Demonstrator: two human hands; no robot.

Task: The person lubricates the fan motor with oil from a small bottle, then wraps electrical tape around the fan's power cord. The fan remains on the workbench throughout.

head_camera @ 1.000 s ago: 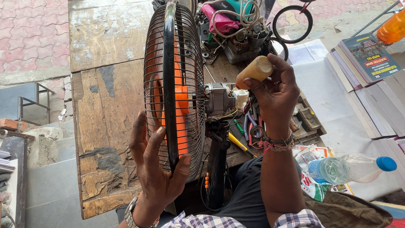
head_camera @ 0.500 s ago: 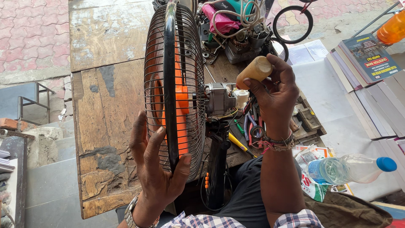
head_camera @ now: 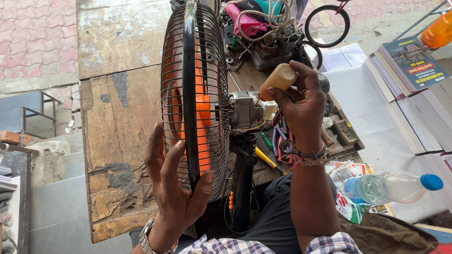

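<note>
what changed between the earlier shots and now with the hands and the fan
Nothing visibly changed. The left hand still rests open against the wire fan cage, and the right hand still holds the small tan bottle tipped toward the motor. The wooden table and the water bottle lie as before.

1. My left hand (head_camera: 174, 188) lies open against the fan's wire cage (head_camera: 195, 94), fingers spread on its lower rim.
2. My right hand (head_camera: 301, 101) grips a small tan bottle (head_camera: 278, 80) beside the fan motor (head_camera: 245, 109).
</note>
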